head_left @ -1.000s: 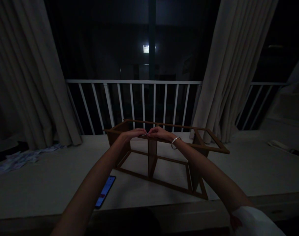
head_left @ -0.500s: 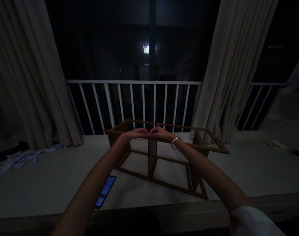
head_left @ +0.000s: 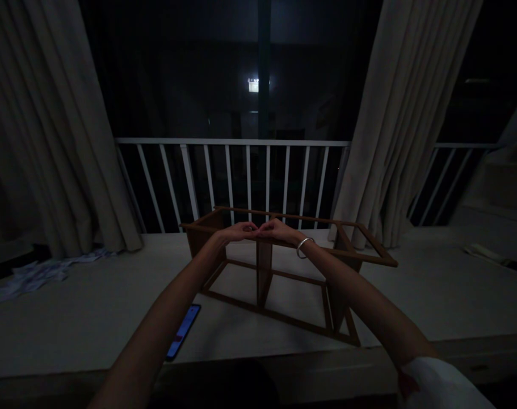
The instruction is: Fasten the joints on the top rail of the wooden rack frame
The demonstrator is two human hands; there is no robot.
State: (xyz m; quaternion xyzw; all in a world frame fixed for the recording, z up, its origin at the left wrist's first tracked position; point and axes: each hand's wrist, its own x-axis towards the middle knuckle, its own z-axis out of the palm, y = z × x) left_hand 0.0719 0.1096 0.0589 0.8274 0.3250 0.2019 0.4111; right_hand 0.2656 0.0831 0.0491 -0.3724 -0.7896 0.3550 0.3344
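Note:
A brown wooden open-frame rack [head_left: 369,257] stands on a white ledge [head_left: 71,318], with an upright divider in its middle. My left hand [head_left: 236,231] and my right hand [head_left: 279,230] rest on the rack's front top rail, right above that divider. Their fingertips meet in a pinch. Both hands have their fingers curled together, and what they pinch is too small and dark to make out. A silver bangle [head_left: 303,247] hangs on my right wrist.
A phone [head_left: 182,331] with a lit screen lies on the ledge below my left forearm. Crumpled papers [head_left: 37,272] lie at the far left. A white railing [head_left: 232,142] runs behind the rack, between pale curtains [head_left: 403,130]. A flat object [head_left: 492,258] lies far right.
A thin pale sliver showed between my fingertips a second ago. The fingertips have since closed together and it no longer shows. The rack and my arms have hardly moved.

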